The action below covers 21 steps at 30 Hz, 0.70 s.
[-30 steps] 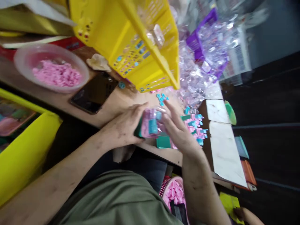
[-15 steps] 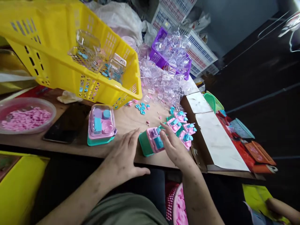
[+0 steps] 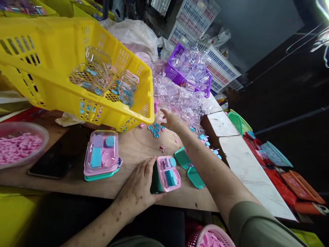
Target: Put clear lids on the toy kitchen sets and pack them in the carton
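Observation:
My left hand is wrapped around the left side of a green box with a pink tray that carries small blue, purple and pink pieces. My right hand reaches out over the table at the near edge of the pile of clear plastic covers, fingers spread, with nothing visible in it. Several small blue pieces lie just below that hand. To the left stands a similar box with a clear cover. Green boxes are partly hidden under my right forearm.
A large yellow basket stands at the back left, with clear covers in it. At the left lie a dark phone and a bowl of pink pieces. A purple basket and white cardboard are farther right.
My right hand has left the box and reached forward to the clear covers. My left hand has closed in on the box's left side. The view has shifted.

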Available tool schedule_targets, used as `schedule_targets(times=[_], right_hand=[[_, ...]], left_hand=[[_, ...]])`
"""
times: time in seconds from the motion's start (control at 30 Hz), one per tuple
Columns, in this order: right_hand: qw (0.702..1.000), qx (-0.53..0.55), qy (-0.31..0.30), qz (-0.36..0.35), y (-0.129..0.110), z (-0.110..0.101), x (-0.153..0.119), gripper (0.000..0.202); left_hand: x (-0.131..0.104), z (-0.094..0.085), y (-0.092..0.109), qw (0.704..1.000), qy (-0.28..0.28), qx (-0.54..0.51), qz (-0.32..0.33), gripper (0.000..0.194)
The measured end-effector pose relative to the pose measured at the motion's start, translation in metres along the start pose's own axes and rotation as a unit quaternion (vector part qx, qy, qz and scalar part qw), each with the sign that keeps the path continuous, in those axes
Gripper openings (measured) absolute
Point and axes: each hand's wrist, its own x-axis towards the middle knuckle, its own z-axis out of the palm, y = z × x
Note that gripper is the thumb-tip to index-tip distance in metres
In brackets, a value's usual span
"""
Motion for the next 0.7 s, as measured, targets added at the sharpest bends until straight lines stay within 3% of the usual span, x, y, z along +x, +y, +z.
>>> schedule_targets(times=[0.1,0.17,0.23,0.33,0.37,0.47,0.57,0.7], right_hand=[[0.997,0.031,-0.073,0.021,0.001,0.011,0.018,0.039],[0.988,0.078,-0.119,0.053,0.0,-0.007,0.021,0.047],[0.979,0.121,-0.143,0.082,-0.004,-0.042,0.012,0.053],[0.974,0.17,-0.122,0.087,-0.022,-0.106,-0.031,0.051],[0.964,0.23,-0.099,0.091,-0.033,-0.126,-0.051,0.052],[0.899,0.408,-0.066,0.143,-0.074,-0.16,-0.116,0.051],[0.864,0.473,-0.017,0.173,-0.109,-0.154,-0.165,0.047],[0.866,0.473,-0.023,0.162,-0.122,-0.127,-0.194,0.051]], left_hand=[[0.001,0.0,-0.001,1.0,0.006,-0.004,-0.001,0.136],[0.0,-0.001,-0.002,1.0,0.004,-0.01,0.003,0.134],[0.0,-0.002,-0.003,1.0,0.0,-0.014,0.009,0.131],[0.0,-0.003,-0.005,1.0,0.001,-0.015,0.013,0.13],[0.0,-0.004,-0.004,1.0,0.001,-0.015,0.014,0.128],[0.003,-0.006,-0.002,1.0,-0.009,-0.016,0.014,0.12],[0.006,-0.01,0.0,0.999,-0.025,-0.021,0.006,0.113],[0.008,-0.012,-0.001,0.999,-0.027,-0.035,0.009,0.111]])
